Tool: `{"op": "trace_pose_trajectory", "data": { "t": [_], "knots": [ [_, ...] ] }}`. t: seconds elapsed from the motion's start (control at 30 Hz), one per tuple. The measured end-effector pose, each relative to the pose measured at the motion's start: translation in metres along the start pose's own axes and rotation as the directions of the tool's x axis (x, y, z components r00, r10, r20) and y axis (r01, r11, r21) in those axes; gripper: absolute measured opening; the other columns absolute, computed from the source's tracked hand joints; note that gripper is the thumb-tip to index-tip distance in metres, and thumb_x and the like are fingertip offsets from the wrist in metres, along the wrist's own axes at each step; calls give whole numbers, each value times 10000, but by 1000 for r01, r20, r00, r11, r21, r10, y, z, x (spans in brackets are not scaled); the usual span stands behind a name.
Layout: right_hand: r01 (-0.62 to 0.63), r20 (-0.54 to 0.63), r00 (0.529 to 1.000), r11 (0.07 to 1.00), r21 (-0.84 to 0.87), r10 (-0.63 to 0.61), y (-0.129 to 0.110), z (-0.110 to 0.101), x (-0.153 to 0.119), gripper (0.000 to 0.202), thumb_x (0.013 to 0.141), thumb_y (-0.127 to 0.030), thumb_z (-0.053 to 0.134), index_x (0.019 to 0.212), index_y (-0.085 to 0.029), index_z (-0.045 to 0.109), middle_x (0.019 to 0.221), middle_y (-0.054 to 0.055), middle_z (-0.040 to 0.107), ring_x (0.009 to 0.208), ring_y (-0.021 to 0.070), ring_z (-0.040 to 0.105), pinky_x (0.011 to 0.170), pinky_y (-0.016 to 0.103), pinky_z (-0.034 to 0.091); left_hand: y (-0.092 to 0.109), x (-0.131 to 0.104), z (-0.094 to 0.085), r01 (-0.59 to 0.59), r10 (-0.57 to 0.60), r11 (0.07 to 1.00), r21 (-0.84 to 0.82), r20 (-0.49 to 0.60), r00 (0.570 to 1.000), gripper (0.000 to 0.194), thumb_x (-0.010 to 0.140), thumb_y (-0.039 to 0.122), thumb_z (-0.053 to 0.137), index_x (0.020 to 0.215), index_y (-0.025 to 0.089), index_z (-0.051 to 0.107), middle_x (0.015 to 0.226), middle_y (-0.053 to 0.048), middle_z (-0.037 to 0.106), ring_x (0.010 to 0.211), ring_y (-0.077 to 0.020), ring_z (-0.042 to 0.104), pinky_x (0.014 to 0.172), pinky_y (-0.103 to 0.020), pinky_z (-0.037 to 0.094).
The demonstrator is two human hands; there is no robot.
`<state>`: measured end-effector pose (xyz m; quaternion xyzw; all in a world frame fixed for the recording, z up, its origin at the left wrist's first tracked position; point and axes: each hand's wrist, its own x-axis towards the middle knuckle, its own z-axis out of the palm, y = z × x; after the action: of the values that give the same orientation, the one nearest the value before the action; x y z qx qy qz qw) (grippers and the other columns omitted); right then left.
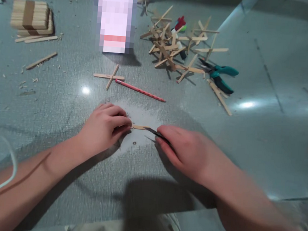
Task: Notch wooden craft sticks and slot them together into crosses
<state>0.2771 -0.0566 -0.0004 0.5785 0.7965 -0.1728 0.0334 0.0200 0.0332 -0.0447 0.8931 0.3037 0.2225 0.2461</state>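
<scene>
Near the middle of the view, my left hand (106, 124) pinches the left end of a thin wooden stick (139, 127), which lies level over a pale dusty patch. From the right, my right hand (185, 148) is wrapped round a dark craft knife (158, 133). The knife's blade tip meets the right end of the stick. Fingers cover the stick's left part and most of the knife's handle. Just beyond my hands lie a red pencil (142, 91) and two crossed sticks (109, 76).
Bundled wooden sticks (35, 17) lie at the far left, with a loose stick (41, 60) nearer. A heap of crossed sticks (167, 47) stands at the back, beside teal-handled pliers (222, 78). A blurred bright box (115, 20) is at back centre; a white cable (13, 165) crosses at left.
</scene>
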Motion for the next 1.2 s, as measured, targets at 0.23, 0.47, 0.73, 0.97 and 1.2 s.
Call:
{"op": "trace_pose_trajectory", "data": {
  "t": [0.23,0.47,0.73,0.97,1.2],
  "knots": [
    [41,192,981,990,-132,-15,-6,-17,22,233,1087,-285,472,982,-223,670,804,46,745,592,181,572,581,341,177,3,2,0,101,-98,994,-50,44,994,101,923,138,795,912,235,823,941,-11,793,907,-238,686,853,-427,460],
    [63,247,969,988,-144,-26,-15,-21,26,175,1046,-207,497,1008,-225,667,807,42,759,582,175,561,579,350,163,5,4,-1,146,-139,986,-84,78,987,123,918,116,764,900,223,822,946,-18,790,918,-242,678,881,-445,461],
    [36,269,963,988,-150,6,-21,-19,27,189,1028,-181,493,1050,-241,670,832,47,774,579,189,572,568,359,168,2,6,0,149,-142,986,-76,91,986,101,925,154,775,894,238,823,917,-13,791,913,-239,677,885,-448,461],
    [54,214,977,987,-150,-21,-21,-17,26,200,1032,-184,479,1027,-250,669,787,47,761,540,191,560,566,368,161,-1,6,0,148,-140,987,-63,112,984,110,933,171,746,904,249,818,942,-25,802,923,-245,678,891,-454,463],
    [26,220,975,981,-190,17,-27,-16,26,226,1013,-143,489,1052,-246,686,805,62,775,543,199,563,559,377,154,2,7,1,181,-174,983,-38,136,975,131,937,150,739,896,245,820,952,-26,807,945,-255,676,901,-456,451]
  ]
}}
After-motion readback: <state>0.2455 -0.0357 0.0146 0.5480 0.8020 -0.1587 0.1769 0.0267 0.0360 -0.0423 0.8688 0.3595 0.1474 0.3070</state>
